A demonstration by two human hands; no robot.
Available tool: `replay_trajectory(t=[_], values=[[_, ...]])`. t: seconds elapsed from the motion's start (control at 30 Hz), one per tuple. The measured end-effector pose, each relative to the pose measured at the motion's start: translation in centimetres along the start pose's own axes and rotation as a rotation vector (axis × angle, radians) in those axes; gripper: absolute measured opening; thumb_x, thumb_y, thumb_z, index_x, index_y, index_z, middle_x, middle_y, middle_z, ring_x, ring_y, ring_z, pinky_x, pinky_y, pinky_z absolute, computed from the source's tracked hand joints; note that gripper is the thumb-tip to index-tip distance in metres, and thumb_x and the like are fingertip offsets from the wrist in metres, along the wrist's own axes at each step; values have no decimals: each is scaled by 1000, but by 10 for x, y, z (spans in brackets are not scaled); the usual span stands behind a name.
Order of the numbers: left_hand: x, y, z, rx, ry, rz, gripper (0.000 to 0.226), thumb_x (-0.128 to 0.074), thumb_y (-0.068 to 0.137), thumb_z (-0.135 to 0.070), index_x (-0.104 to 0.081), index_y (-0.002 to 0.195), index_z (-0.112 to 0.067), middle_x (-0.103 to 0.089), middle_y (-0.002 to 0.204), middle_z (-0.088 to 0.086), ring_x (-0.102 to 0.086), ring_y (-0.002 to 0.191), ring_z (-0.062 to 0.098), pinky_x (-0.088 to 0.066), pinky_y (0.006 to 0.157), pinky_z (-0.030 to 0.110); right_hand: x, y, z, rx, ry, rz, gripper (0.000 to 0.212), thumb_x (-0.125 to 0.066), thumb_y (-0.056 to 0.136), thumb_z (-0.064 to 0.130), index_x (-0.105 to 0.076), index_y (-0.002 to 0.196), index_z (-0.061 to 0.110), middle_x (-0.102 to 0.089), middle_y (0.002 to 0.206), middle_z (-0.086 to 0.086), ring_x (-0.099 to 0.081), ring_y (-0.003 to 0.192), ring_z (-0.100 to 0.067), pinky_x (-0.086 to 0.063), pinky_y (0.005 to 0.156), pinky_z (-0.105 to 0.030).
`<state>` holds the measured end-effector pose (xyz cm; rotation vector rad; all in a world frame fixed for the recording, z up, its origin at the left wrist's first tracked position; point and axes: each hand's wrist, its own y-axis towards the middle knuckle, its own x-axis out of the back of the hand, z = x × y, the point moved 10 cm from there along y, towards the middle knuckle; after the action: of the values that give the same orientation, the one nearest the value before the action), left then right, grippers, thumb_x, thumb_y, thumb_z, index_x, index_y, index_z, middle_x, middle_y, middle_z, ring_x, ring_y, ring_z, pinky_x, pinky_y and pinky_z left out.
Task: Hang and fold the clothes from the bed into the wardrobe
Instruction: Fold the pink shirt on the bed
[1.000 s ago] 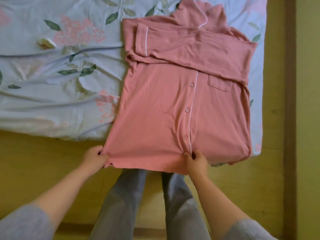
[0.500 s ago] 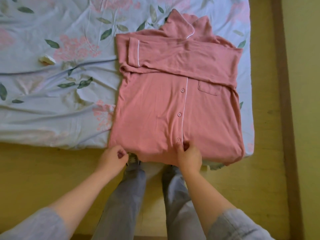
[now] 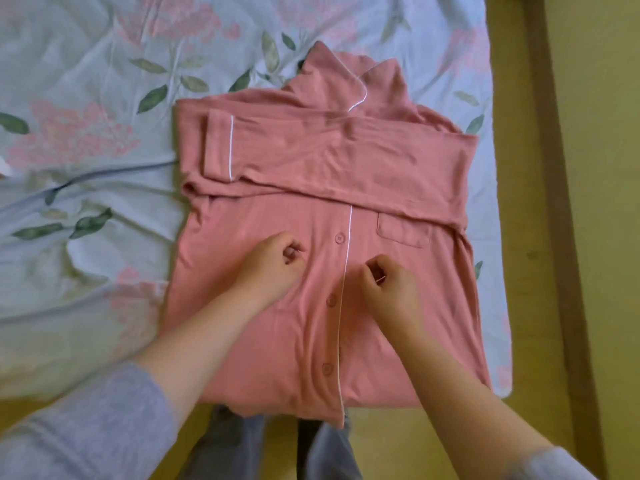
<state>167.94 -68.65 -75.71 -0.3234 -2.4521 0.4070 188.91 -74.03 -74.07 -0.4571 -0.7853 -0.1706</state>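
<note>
A pink button-up pyjama shirt [image 3: 398,188] lies face up on the bed, its sleeves folded across the chest and its collar pointing away from me. White piping runs down the button placket. My left hand [image 3: 273,263] rests on the shirt's middle, left of the placket, fingers curled into the cloth. My right hand [image 3: 386,287] sits just right of the placket, its fingers curled the same way. Creases in the fabric run from both hands down toward the hem, which hangs over the near edge of the bed.
The floral sheet [image 3: 86,116] covers the bed to the left and beyond the shirt. A small white item [image 3: 4,168] lies at the far left edge. Yellow-green floor [image 3: 588,202] and a wooden strip run along the right. My grey trouser legs [image 3: 228,445] stand below.
Both hands left the shirt's hem and moved up to its middle, on either side of the placket. The view has come closer over the bed.
</note>
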Motion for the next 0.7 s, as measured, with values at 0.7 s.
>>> replay_trajectory(t=[0.7], values=[[67, 212, -92, -103, 515, 44, 71, -76, 75, -34, -44, 134, -14, -43, 137, 11, -45, 125, 29, -40, 103, 36, 86, 242, 78, 214, -468, 71, 57, -67, 81, 23, -49, 133, 10, -48, 134, -11, -44, 126, -31, -38, 100, -37]])
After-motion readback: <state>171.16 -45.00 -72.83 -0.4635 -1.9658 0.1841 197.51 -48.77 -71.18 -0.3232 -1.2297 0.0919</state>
